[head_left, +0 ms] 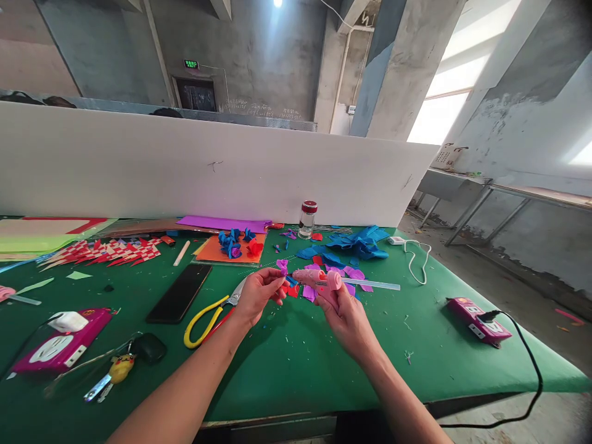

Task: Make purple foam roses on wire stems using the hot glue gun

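My right hand (345, 314) is wrapped round the handle of a pink glue gun (319, 279), with a clear glue stick (377, 284) poking out of its back end. The gun's nozzle points left, close to my left hand (259, 293). Between the pinched fingers of that hand is a small purple paper flower (282, 266). Whether the nozzle touches the flower I cannot tell. Beneath and behind the gun lie purple paper petals (349, 272) and a few red scraps. Scissors (208, 320) with yellow and red handles lie partly hidden behind my left wrist.
A black phone (179, 293) and keys (121, 369) lie at the left. Blue and red paper flowers (230, 243) rest on orange paper. A red-lidded jar (308, 219) stands before the white partition (222, 166). Magenta power strips (478, 320) sit on both sides, one trailing a black cable.
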`<move>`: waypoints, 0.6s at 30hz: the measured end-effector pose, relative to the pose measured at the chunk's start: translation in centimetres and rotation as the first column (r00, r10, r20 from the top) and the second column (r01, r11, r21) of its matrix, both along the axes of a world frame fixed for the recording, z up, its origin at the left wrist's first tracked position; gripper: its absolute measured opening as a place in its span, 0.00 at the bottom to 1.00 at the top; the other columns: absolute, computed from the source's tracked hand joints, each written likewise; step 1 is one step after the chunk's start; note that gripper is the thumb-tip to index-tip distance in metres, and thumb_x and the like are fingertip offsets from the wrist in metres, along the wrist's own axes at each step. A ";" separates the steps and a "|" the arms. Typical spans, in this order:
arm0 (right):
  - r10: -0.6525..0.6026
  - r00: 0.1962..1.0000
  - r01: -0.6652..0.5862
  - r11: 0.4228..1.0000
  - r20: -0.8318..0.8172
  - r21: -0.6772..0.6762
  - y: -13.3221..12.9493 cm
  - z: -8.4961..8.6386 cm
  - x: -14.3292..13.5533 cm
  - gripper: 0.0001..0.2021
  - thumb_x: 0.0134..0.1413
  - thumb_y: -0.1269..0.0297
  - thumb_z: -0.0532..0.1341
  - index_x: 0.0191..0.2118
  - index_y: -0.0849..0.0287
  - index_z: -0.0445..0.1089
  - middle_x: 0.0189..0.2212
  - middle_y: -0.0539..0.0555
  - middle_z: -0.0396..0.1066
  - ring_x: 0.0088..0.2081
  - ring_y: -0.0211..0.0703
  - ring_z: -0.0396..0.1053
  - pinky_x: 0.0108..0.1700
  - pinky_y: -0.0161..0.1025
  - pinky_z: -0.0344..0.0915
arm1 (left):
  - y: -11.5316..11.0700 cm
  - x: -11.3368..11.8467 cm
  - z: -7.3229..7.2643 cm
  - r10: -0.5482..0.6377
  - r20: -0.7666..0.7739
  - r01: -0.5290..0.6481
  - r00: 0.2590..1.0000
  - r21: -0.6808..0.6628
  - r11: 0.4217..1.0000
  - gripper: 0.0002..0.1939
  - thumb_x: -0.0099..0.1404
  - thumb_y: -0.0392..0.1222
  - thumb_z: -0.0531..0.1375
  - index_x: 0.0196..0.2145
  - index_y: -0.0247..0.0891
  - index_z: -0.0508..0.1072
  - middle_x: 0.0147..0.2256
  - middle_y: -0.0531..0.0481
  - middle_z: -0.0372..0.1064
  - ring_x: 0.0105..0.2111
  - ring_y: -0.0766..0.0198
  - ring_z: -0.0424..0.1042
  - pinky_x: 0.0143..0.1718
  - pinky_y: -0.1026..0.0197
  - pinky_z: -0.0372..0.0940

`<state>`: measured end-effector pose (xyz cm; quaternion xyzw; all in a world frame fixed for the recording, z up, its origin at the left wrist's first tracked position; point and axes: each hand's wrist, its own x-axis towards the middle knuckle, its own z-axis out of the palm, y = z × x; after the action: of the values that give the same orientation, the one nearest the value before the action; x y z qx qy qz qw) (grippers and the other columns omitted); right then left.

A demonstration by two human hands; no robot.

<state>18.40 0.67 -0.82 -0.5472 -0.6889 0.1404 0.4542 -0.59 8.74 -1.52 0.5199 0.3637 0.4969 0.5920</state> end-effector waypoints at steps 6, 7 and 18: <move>-0.003 1.000 0.003 1.000 0.007 -0.005 0.1 -0.2 0.1 0.14 0.61 0.60 0.52 0.48 0.62 0.62 0.25 0.51 0.70 0.23 0.41 0.65 0.25 0.35 0.56 | 0.1 -0.1 -0.1 -0.010 -0.001 0.010 1.000 0.001 1.000 0.16 0.52 0.47 0.68 0.34 0.34 0.72 0.28 0.48 0.74 0.20 0.68 0.68 0.19 0.65 0.64; -0.005 1.000 0.005 1.000 0.009 -0.002 0.1 -0.2 0.1 0.14 0.61 0.60 0.52 0.48 0.62 0.62 0.25 0.51 0.70 0.23 0.41 0.65 0.25 0.35 0.56 | 0.1 -0.1 -0.1 -0.011 0.000 0.011 1.000 -0.001 1.000 0.16 0.52 0.47 0.67 0.34 0.34 0.72 0.28 0.48 0.74 0.20 0.68 0.68 0.19 0.65 0.64; -0.016 1.000 0.016 0.999 0.005 -0.034 0.0 0.3 -0.1 0.17 0.60 0.60 0.52 0.52 0.63 0.60 0.29 0.54 0.74 0.26 0.44 0.69 0.26 0.35 0.58 | 0.2 -0.1 -0.4 -0.023 0.007 0.023 1.000 -0.002 1.000 0.15 0.53 0.46 0.67 0.35 0.34 0.72 0.29 0.47 0.74 0.21 0.68 0.69 0.19 0.65 0.64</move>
<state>18.33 0.65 -0.52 -0.5608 -0.6831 0.1470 0.4441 -0.73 8.98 -1.92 0.5218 0.3562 0.4913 0.5995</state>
